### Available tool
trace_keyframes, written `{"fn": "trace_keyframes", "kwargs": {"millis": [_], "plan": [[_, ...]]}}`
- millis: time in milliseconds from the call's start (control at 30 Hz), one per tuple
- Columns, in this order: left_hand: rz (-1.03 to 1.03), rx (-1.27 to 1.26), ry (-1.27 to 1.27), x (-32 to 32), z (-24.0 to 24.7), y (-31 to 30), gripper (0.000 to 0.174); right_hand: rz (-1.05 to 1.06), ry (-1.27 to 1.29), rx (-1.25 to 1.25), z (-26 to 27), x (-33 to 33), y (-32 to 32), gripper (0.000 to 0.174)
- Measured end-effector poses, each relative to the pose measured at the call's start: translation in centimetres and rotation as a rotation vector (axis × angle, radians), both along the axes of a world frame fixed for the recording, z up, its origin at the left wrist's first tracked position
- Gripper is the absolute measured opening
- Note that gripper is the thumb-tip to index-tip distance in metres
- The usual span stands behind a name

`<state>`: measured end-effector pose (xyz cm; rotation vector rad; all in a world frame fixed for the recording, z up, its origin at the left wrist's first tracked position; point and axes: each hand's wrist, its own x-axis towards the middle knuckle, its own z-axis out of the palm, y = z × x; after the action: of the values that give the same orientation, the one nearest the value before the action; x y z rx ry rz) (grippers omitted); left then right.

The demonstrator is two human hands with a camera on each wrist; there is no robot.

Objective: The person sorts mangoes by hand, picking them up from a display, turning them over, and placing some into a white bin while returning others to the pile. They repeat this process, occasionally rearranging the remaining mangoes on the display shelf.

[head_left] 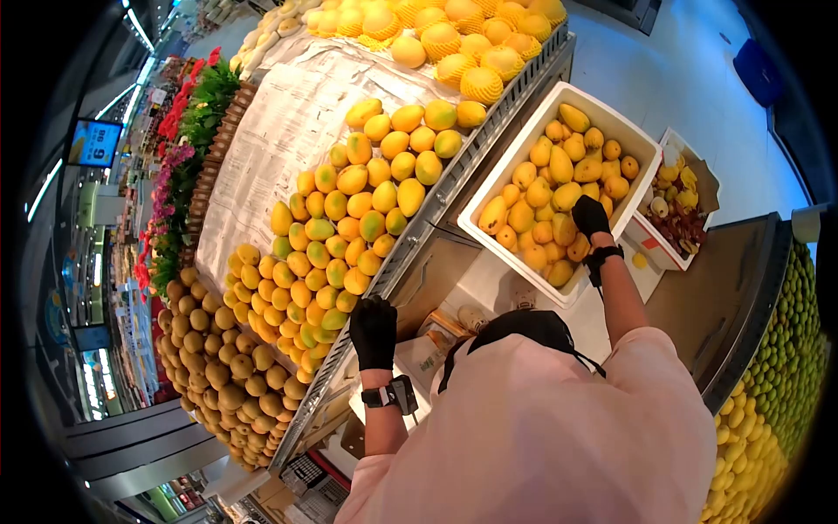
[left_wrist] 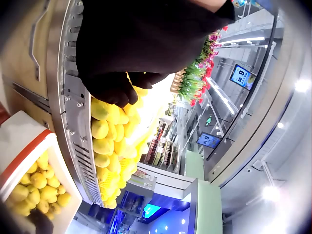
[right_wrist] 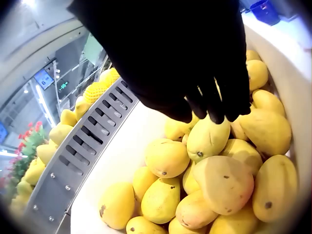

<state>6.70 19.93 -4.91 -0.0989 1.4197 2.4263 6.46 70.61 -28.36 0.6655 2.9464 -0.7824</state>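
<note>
My right hand (head_left: 591, 217), in a black glove, is over the yellow mangoes (head_left: 559, 166) heaped in a white foam box (head_left: 489, 179). In the right wrist view its fingers point down, slightly apart, with fingertips at the upper end of one mango (right_wrist: 208, 139); the thumb is hidden. My left hand (head_left: 373, 334), also gloved in black, is at the slatted metal rim (head_left: 410, 231) of the display stand. From the left wrist, its fingers (left_wrist: 114, 90) hang loosely curled over the nearest displayed mangoes (left_wrist: 100, 129), and no mango shows in its grasp.
Rows of mangoes (head_left: 358, 205) lie on the stand beside a newspaper-covered area (head_left: 262, 148). Brown round fruit (head_left: 231, 358) is piled at the near left, net-wrapped fruit (head_left: 454, 39) at the far end. A smaller box (head_left: 663, 236) of scraps stands right of the foam box.
</note>
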Motion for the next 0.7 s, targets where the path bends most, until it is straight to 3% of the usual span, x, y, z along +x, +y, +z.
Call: {"fn": "trace_keyframes", "kwargs": {"millis": [100,167,267,367,400,500,567,633,700], "plan": [[0.246,-0.03,-0.185,-0.9,-1.0,-0.9,0.03,0.091,0.027,-0.028,2.2,0.5,-1.0,0.019],[0.177,0.421,-0.205,-1.1,-0.7,-1.0,0.032,0.124,0.098,-0.029,3.2,0.9,-1.7,0.019],[-0.049,0.145,0.037,-1.9,0.1,-1.1,0.033,0.033,0.157,-0.134,4.6,2.0,-3.1,0.019],[0.07,0.18,-0.055,-2.6,-0.1,-2.4,0.032,-0.008,0.185,-0.178,5.0,2.7,-4.2,0.019],[-0.002,0.094,0.085,-2.9,-0.5,-3.2,0.025,-0.009,0.204,-0.179,5.3,2.8,-4.7,0.018],[0.323,0.344,-0.281,-3.5,-0.3,-5.0,0.016,-0.041,0.222,-0.241,5.6,2.9,-6.4,0.015],[0.318,0.372,-0.218,-3.5,-2.3,-7.6,0.011,0.085,0.316,-0.222,6.3,2.9,-7.5,0.015],[0.402,0.287,-0.19,-3.5,-2.6,-9.1,0.012,0.051,0.322,-0.268,5.4,2.6,-8.7,0.016],[0.417,0.382,-0.181,-3.1,-2.7,-11.2,0.016,0.015,0.217,-0.294,5.6,1.4,-9.6,0.016]]}}
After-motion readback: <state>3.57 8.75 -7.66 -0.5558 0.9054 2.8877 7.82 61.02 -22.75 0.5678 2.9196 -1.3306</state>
